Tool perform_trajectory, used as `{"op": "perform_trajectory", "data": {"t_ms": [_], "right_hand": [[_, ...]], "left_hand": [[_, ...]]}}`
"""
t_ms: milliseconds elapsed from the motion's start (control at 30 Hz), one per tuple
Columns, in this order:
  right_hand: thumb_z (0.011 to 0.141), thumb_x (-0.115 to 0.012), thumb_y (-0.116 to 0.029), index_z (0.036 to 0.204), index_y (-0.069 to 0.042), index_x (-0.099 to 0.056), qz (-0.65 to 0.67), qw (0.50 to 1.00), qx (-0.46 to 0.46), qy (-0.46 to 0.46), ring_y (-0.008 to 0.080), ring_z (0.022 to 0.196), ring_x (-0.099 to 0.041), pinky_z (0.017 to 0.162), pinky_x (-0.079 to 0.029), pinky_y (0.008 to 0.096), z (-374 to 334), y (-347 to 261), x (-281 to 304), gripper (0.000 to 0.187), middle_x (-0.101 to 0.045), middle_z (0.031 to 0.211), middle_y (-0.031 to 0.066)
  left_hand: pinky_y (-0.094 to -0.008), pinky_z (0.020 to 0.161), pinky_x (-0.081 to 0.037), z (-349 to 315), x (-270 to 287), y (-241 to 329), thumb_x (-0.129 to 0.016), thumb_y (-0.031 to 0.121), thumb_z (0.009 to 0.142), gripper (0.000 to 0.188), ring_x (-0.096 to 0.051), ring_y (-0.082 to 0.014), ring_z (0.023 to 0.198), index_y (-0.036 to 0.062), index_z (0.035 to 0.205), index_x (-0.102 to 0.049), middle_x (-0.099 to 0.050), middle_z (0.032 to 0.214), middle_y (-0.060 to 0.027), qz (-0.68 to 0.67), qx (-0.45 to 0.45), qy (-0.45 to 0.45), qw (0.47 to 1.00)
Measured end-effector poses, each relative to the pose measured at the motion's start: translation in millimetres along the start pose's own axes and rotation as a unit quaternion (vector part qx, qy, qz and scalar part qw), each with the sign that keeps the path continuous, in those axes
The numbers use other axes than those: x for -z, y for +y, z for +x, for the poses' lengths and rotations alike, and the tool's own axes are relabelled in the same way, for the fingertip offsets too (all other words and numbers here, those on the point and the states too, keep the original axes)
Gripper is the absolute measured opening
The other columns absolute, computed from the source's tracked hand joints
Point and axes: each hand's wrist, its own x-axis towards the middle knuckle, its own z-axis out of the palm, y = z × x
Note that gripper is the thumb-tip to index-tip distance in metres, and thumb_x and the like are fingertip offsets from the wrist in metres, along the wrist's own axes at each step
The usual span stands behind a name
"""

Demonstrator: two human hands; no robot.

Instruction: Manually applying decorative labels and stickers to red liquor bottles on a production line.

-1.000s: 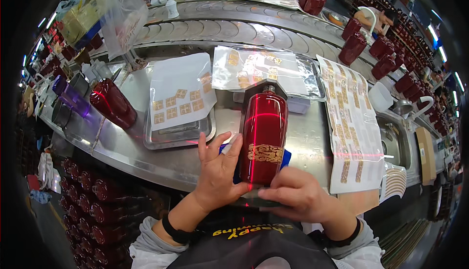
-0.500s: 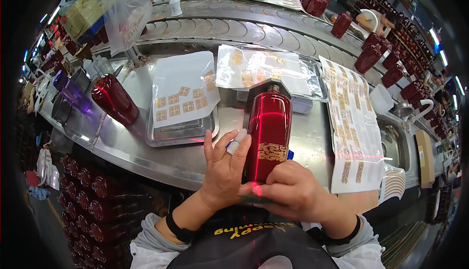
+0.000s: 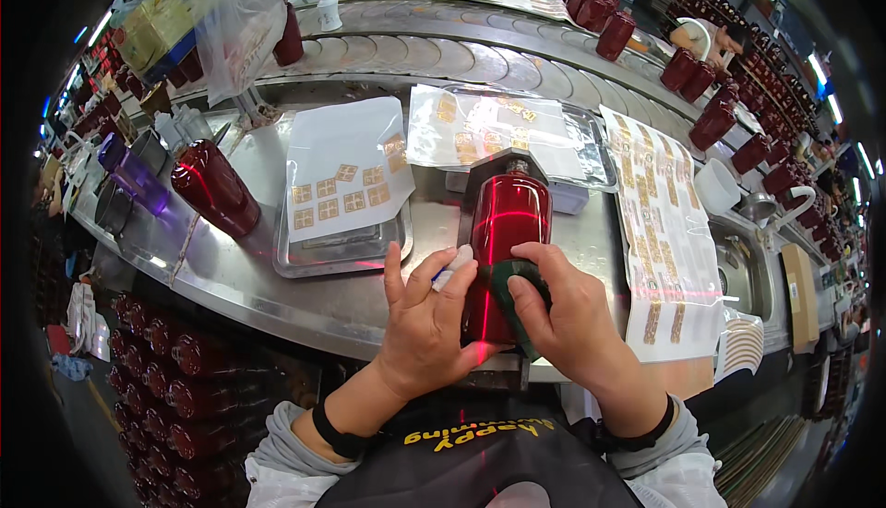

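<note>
A glossy dark red bottle lies in a dark holder, its neck pointing away from me. My left hand steadies its left side and near end, thumb against the glass and some fingers raised. One of those fingers wears a white wrap with some blue. My right hand is closed on a thin dark green scraper, pressed flat to the bottle's lower body. The gold patterned decal there is hidden behind the scraper and hand.
At left, a decal sheet rests on a metal tray, near another red bottle and a purple bottle. More decal sheets lie at right before a sink. Behind runs a conveyor carrying red bottles.
My right hand has moved from the bottle's near end up onto its right side, bringing the green scraper over the gold decal. Red bottles on the conveyor have shifted.
</note>
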Motion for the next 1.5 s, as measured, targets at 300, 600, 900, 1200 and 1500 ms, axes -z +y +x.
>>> {"op": "perform_trajectory", "data": {"t_ms": [300,600,900,1200,1500], "right_hand": [[0.093,-0.060,-0.010,0.118,-0.002,-0.056,0.177,0.969,-0.147,0.090,0.0128,0.078,-0.064,0.069,-0.051,0.0271,-32,40,30,0.027,-0.067,0.089,0.0108],[0.075,-0.047,0.015,0.111,-0.004,-0.065,-0.148,0.966,-0.090,0.192,0.0366,0.128,-0.048,0.105,-0.040,0.0390,-155,143,92,0.044,-0.048,0.139,0.0222],[0.083,-0.050,-0.002,0.116,-0.014,-0.067,-0.452,0.725,-0.447,0.266,0.0370,0.111,-0.051,0.092,-0.048,0.0453,-338,283,242,0.040,-0.053,0.126,0.0135],[0.073,-0.058,0.006,0.111,-0.007,-0.067,-0.473,0.802,-0.234,0.280,0.0344,0.108,-0.052,0.096,-0.044,0.0417,-360,284,244,0.041,-0.056,0.119,0.0153],[0.072,-0.065,0.003,0.096,-0.006,-0.069,-0.452,0.811,-0.231,0.290,0.0343,0.113,-0.051,0.098,-0.044,0.0410,-356,277,245,0.026,-0.056,0.121,0.0160]], "left_hand": [[-0.0542,0.115,-0.017,-13,-10,-15,-0.082,0.032,0.066,0.106,-0.027,-0.0401,0.140,-0.0027,0.147,-0.022,-0.032,0.150,-0.0224,-0.081,0.060,-0.106,0.989],[-0.0459,0.112,-0.028,-17,-38,-12,-0.074,0.058,0.075,0.111,-0.038,-0.0312,0.135,-0.0023,0.150,-0.018,-0.036,0.147,-0.0195,-0.350,0.179,-0.090,0.915],[-0.0413,0.108,-0.036,-29,-45,-22,-0.058,0.067,0.083,0.107,-0.042,-0.0300,0.133,-0.0043,0.150,-0.016,-0.031,0.149,-0.0203,-0.353,0.170,-0.082,0.916],[-0.0421,0.106,-0.037,-35,-45,-35,-0.056,0.072,0.081,0.112,-0.043,-0.0300,0.130,-0.0087,0.148,-0.017,-0.037,0.143,-0.0227,-0.316,0.152,-0.074,0.933],[-0.0429,0.106,-0.037,-35,-42,-35,-0.053,0.074,0.081,0.112,-0.042,-0.0303,0.130,-0.0083,0.148,-0.017,-0.034,0.145,-0.0222,-0.308,0.156,-0.084,0.935]]}}
